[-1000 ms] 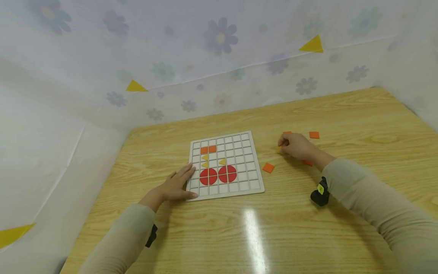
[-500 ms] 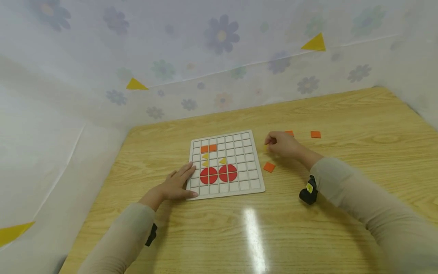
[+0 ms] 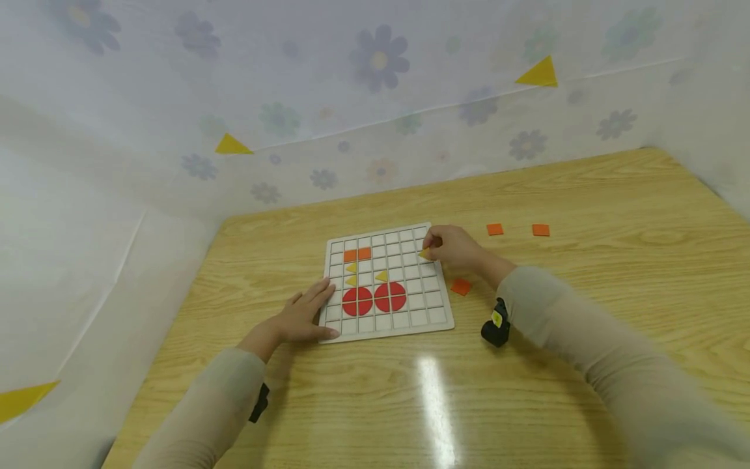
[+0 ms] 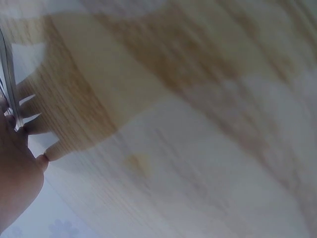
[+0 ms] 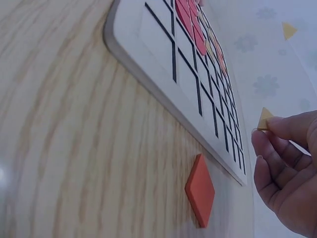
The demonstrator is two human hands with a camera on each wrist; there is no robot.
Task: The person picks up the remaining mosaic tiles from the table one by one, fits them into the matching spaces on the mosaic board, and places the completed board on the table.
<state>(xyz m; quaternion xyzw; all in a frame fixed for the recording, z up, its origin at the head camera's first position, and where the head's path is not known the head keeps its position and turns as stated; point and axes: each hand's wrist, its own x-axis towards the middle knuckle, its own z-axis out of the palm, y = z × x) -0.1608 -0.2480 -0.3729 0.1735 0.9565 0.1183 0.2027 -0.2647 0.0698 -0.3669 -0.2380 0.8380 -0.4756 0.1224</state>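
Note:
A white grid board (image 3: 404, 330) lies on the table, bearing two red discs made of quarter pieces (image 3: 357, 301), two orange squares (image 3: 357, 255) and several small yellow triangles (image 3: 382, 277). My left hand (image 3: 301, 316) rests with spread fingers on the board's left edge; the left wrist view catches only part of that hand (image 4: 20, 168) at its border. Between thumb and fingertips my right hand (image 3: 457, 247) pinches a yellow triangle tile (image 5: 265, 119). In the head view this hand overlaps the board's upper right edge, and the right wrist view has the tile raised off the board.
An orange square tile (image 3: 461, 286) lies just right of the board. Farther back on the wooden table (image 3: 351, 397) are two more, one orange tile (image 3: 495, 229) beside another orange tile (image 3: 541, 230). A flowered white sheet (image 3: 328, 78) rises behind the table.
My right hand has moved left with the yellow triangle, from among the loose orange tiles to over the board's right edge. My left hand stays in place.

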